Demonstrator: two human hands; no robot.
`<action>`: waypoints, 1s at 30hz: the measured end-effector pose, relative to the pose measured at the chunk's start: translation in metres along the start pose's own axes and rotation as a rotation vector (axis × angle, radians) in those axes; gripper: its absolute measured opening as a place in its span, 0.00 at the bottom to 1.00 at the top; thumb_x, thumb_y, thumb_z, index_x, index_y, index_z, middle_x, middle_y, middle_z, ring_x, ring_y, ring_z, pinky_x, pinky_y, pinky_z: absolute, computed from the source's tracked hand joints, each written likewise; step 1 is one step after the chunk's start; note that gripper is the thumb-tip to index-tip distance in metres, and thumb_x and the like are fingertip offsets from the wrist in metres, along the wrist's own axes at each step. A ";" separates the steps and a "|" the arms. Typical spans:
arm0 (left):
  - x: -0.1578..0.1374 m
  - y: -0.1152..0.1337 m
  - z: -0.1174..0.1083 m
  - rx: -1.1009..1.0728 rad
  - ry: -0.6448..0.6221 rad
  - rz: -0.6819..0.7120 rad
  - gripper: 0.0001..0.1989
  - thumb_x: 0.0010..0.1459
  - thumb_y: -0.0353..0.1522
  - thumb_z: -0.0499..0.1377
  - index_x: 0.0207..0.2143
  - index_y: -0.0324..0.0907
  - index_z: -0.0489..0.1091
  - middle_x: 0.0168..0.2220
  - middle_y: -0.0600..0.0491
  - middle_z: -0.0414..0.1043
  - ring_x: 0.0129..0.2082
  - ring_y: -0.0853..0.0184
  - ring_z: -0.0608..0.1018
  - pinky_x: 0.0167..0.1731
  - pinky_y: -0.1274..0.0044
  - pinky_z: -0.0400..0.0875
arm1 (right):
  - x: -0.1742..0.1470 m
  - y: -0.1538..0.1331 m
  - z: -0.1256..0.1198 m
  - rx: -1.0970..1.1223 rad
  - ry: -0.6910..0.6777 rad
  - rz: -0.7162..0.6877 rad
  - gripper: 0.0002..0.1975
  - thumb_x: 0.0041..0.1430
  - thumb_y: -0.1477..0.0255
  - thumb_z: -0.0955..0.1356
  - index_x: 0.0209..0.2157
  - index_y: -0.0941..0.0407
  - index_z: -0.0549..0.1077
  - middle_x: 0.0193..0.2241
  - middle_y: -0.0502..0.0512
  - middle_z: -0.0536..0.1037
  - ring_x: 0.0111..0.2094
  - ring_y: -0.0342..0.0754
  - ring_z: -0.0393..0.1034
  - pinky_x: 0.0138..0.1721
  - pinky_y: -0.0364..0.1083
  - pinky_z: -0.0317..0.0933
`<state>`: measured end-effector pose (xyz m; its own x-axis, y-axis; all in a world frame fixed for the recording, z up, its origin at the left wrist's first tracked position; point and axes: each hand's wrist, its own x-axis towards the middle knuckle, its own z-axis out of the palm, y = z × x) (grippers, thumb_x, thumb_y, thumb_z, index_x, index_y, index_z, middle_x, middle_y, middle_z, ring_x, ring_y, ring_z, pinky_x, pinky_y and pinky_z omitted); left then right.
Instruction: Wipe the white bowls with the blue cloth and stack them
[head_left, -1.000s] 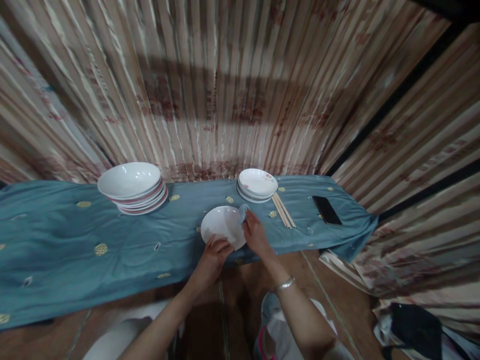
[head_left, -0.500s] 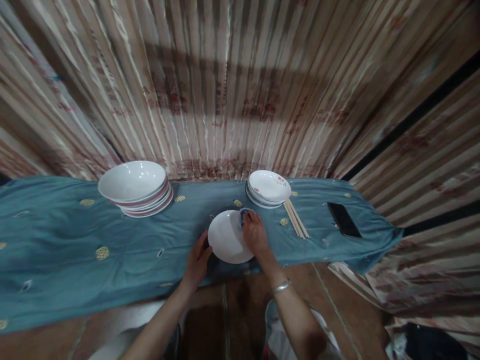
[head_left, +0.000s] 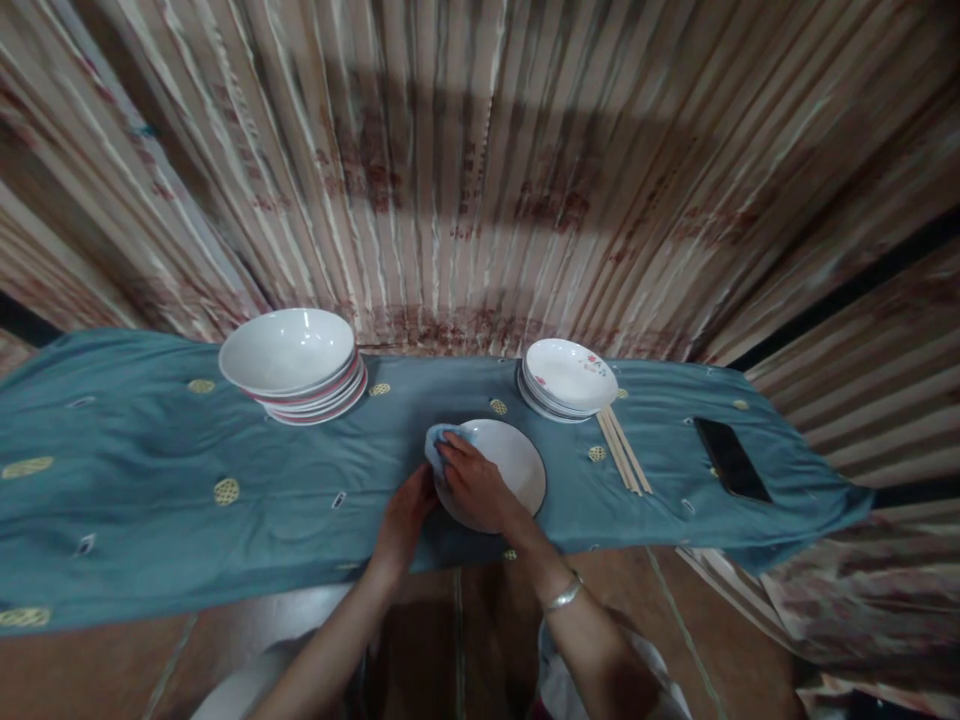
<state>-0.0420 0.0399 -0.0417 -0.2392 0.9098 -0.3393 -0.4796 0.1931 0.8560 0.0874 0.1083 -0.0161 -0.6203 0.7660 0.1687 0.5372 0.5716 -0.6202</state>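
A white plate (head_left: 517, 465) with a thin dark rim lies on the teal tablecloth in front of me. My right hand (head_left: 472, 480), with a silver bangle at the wrist, presses a light blue cloth (head_left: 437, 440) against the plate's far left rim. At the plate's left edge is my left hand (head_left: 407, 510), its fingers curled around the rim and partly hidden by the right hand. Behind and to the right stands a stack of small floral plates (head_left: 566, 375).
A large white bowl (head_left: 289, 350) tops a pile of red-rimmed dishes at the back left. Several wooden chopsticks (head_left: 624, 450) lie beside the small stack, and a black phone (head_left: 731, 460) rests farther right. A pleated curtain (head_left: 450, 180) hangs behind the table (head_left: 180, 540).
My right hand has swept the cloth from the plate's right rim across to its left rim. My left hand stays at the left edge. The view has shifted slightly.
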 end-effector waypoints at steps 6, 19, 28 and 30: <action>0.001 0.006 0.001 -0.161 0.067 -0.060 0.28 0.45 0.50 0.62 0.43 0.41 0.72 0.45 0.44 0.76 0.47 0.54 0.76 0.43 0.68 0.70 | -0.022 -0.010 -0.017 0.214 -0.184 -0.103 0.19 0.61 0.78 0.60 0.52 0.58 0.71 0.58 0.58 0.68 0.59 0.47 0.61 0.59 0.48 0.55; 0.008 -0.001 -0.001 0.071 -0.004 0.076 0.27 0.38 0.40 0.69 0.43 0.40 0.73 0.44 0.46 0.77 0.45 0.56 0.76 0.45 0.67 0.70 | -0.053 0.009 -0.068 0.116 -0.395 0.156 0.10 0.51 0.78 0.66 0.35 0.57 0.78 0.35 0.52 0.80 0.37 0.46 0.74 0.40 0.42 0.63; 0.007 -0.002 0.001 0.105 -0.041 0.110 0.25 0.40 0.39 0.67 0.43 0.41 0.75 0.47 0.46 0.76 0.52 0.52 0.73 0.53 0.63 0.65 | -0.045 0.025 -0.062 -0.432 -0.083 0.306 0.09 0.55 0.82 0.62 0.33 0.60 0.74 0.36 0.61 0.77 0.43 0.53 0.69 0.48 0.49 0.61; 0.007 -0.001 0.003 0.083 -0.022 0.110 0.25 0.39 0.39 0.68 0.42 0.41 0.75 0.47 0.46 0.76 0.52 0.52 0.73 0.53 0.63 0.64 | -0.041 0.032 -0.054 -0.446 0.011 0.243 0.11 0.57 0.83 0.61 0.35 0.60 0.74 0.39 0.62 0.76 0.46 0.53 0.68 0.51 0.51 0.60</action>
<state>-0.0406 0.0466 -0.0440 -0.2675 0.9349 -0.2332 -0.3798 0.1201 0.9173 0.1606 0.1109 -0.0011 -0.4421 0.8943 0.0698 0.8586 0.4444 -0.2556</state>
